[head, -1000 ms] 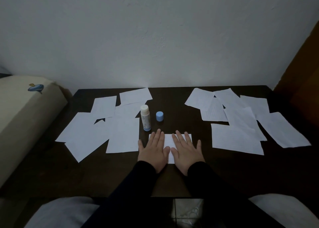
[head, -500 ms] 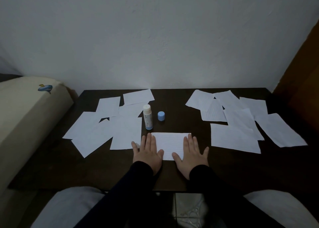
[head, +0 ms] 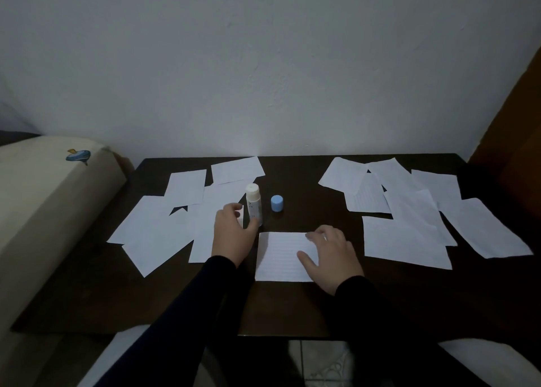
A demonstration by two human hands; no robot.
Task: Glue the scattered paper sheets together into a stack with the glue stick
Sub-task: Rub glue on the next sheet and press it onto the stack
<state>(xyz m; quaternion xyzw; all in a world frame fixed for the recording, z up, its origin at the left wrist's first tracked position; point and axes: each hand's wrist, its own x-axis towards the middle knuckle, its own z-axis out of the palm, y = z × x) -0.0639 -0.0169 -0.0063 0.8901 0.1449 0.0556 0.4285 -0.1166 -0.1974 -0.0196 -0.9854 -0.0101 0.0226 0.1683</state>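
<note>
The glue stick (head: 253, 203) stands upright on the dark worktop (head: 292, 307), uncapped, and everything else is easiest placed from it. Its blue cap (head: 277, 203) sits just to the right of it, apart from the tube. The left hand (head: 232, 234) is right against the glue stick's lower left side, thumb touching or nearly touching the base, fingers curled over the corner of a paper sheet; whether it grips the tube or the paper I cannot tell. In front of the glue stick, toward the person, lies a lined sheet (head: 282, 256) flat on the worktop. The right hand (head: 330, 255) rests on that sheet's right end, fingers loosely bent and spread, pressing it down rather than clutching it. Left of the glue stick a group of loose white sheets (head: 164, 231) overlaps untidily. Well to the right of it, past the cap, a second scattered group of sheets (head: 407, 211) lies overlapping. Both arms wear dark sleeves (head: 190, 313).
</note>
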